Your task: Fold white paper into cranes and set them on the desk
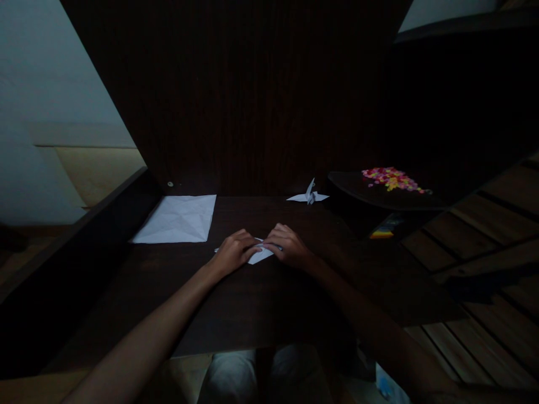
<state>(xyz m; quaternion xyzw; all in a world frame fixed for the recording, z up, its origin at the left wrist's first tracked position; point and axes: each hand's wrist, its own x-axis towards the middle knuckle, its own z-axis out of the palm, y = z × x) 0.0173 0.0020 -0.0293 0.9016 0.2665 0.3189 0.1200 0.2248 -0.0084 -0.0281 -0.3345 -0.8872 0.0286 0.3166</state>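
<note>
A small folded piece of white paper (pixel 258 257) lies on the dark desk between my hands. My left hand (pixel 236 249) is closed on its left part, thumb pressed along the near side. From the right, my right hand (pixel 288 245) pinches the paper's other side, its thumb close to my left fingers. A pale tip of paper pokes out left of my left hand. The fingers hide much of the folds. Farther back stands a finished white paper crane (pixel 309 196). Creased white square paper (pixel 179 219) lies flat to the left of my hands.
A raised dark shelf (pixel 349 189) at the right bears a heap of small pink, red and yellow pieces (pixel 393 179). Beneath it is a yellow-orange item (pixel 381 234). Dark panels border the desk (pixel 236 314) at the back and left.
</note>
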